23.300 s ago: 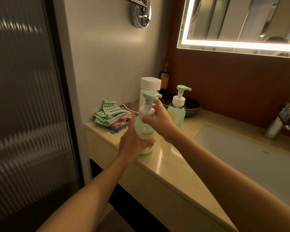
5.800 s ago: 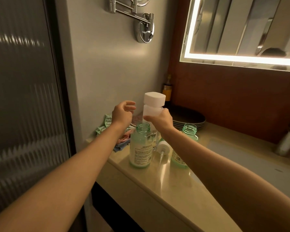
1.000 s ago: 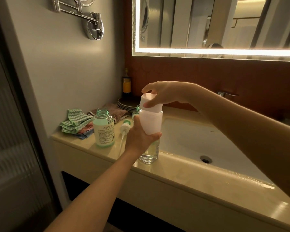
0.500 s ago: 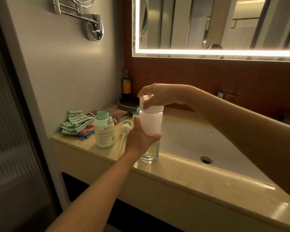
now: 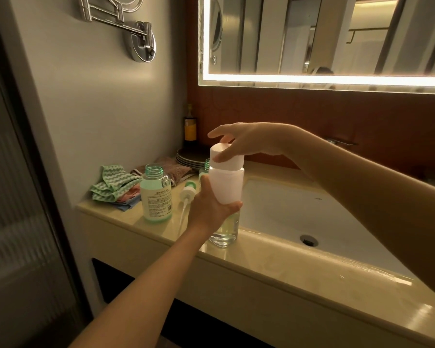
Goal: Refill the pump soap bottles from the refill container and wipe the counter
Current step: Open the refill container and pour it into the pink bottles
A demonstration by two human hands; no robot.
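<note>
The white refill container (image 5: 227,188) stands upright on the beige counter (image 5: 274,270) by the sink's left edge, yellowish liquid showing in its clear base. My left hand (image 5: 209,207) grips its body. My right hand (image 5: 239,141) pinches its white cap (image 5: 230,160) from above. An uncapped green soap bottle (image 5: 156,197) stands to the left. A second green bottle (image 5: 206,167) is mostly hidden behind the container. A removed pump head (image 5: 187,193) with its tube lies between them.
Folded green, pink and blue cloths (image 5: 113,187) lie at the counter's far left, by a brown cloth and stacked dark plates (image 5: 189,155). The white sink basin (image 5: 312,214) is to the right. A chrome mirror arm (image 5: 136,36) sticks out from the wall.
My right hand's fingers have shifted around the cap over the last second. The container has stayed in place, and the camera moved slightly closer.
</note>
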